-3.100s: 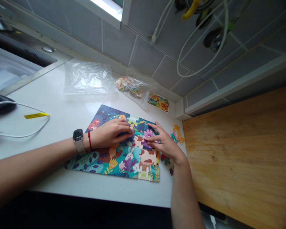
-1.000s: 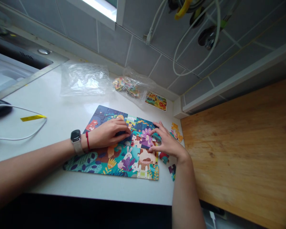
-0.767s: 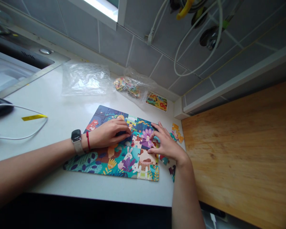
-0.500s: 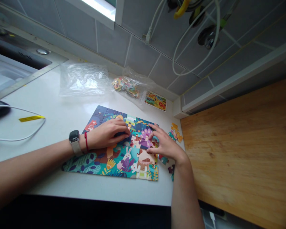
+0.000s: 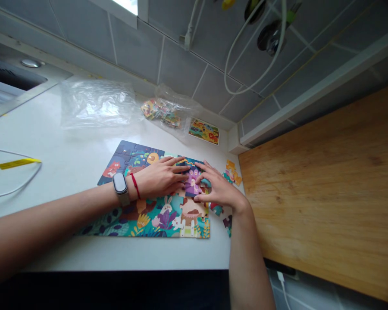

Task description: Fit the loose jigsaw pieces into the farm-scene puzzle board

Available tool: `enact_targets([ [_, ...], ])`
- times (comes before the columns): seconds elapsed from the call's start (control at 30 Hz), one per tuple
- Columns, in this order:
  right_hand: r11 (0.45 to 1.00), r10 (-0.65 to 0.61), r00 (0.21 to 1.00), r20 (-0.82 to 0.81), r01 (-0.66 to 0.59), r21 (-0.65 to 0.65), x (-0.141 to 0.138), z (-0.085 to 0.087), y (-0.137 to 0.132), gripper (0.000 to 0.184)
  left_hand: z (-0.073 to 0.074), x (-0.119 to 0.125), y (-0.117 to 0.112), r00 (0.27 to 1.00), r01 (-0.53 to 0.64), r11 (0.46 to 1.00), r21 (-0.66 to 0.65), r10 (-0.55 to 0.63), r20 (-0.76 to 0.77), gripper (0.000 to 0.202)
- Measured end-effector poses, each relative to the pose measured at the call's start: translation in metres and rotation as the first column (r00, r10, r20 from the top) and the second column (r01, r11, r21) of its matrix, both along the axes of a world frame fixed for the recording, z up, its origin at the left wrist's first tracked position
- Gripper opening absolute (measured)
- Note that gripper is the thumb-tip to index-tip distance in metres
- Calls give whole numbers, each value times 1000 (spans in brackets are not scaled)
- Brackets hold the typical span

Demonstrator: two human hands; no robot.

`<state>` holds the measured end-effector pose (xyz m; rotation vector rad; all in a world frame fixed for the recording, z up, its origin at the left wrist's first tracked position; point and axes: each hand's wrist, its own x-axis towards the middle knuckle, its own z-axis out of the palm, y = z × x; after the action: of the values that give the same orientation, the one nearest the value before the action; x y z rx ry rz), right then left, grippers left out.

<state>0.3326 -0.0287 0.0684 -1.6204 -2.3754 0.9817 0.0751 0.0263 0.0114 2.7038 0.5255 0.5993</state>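
A colourful jigsaw puzzle (image 5: 168,217) with animals and plants lies on the white counter, most of its pieces joined. My left hand (image 5: 166,175), with a watch and red cord at its wrist, rests flat on it, fingers stretched toward the right. A dark-edged puzzle piece (image 5: 191,188) with a purple figure lies over the puzzle's right part. My right hand (image 5: 218,185) spans this piece at its right side, thumb at the lower edge and fingers at the upper one. Fingers of both hands hide parts of it.
Loose pieces (image 5: 233,173) lie right of the puzzle, some behind my right wrist. At the back are a clear plastic bag (image 5: 98,105), a bag of puzzle pieces (image 5: 163,113) and a picture card (image 5: 204,131). A wooden board (image 5: 317,189) borders the counter's right.
My left hand has slid right and its curled fingers have straightened, now reaching the purple piece. My right hand stays at that piece. The whole view has shifted slightly.
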Motion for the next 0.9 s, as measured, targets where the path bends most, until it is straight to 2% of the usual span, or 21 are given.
enact_targets([
  [0.13,1000,10,1000,3,-10,25,1,0,0,30,-5,-2,0,1000,-14,1000,9,14,-6,27],
  [0.3,998,3,996,-93,3,64,4,3,0,22,-5,-3,1,999,-10,1000,24,10,-31,30],
  [0.37,992,-38,989,-146,55,112,6,6,0,16,-6,-4,2,999,-7,1000,27,8,-31,31],
  [0.47,949,-182,949,-259,238,206,10,7,1,23,-8,-5,2,1000,-1,1000,20,1,-24,32],
  [0.5,930,-246,920,-305,313,194,11,5,2,25,-9,-6,2,1000,3,1000,16,-2,-22,33],
  [0.57,904,-357,850,-388,419,87,12,-3,5,31,-10,-6,2,1000,3,1000,10,-3,-17,32],
  [0.63,901,-407,808,-426,432,-42,12,-12,8,39,-11,-6,2,1000,-1,1000,16,2,-17,32],
  [0.7,919,-386,818,-426,381,-101,13,-20,11,43,-12,-6,2,1000,-6,1000,21,7,-18,32],
  [0.8,929,-365,853,-373,361,-83,21,-25,13,44,-13,-6,3,1000,-9,1000,8,10,-16,32],
  [0.9,872,-459,832,-311,489,20,32,-24,14,43,-13,-6,3,1000,-6,1000,-6,6,-10,32],
])
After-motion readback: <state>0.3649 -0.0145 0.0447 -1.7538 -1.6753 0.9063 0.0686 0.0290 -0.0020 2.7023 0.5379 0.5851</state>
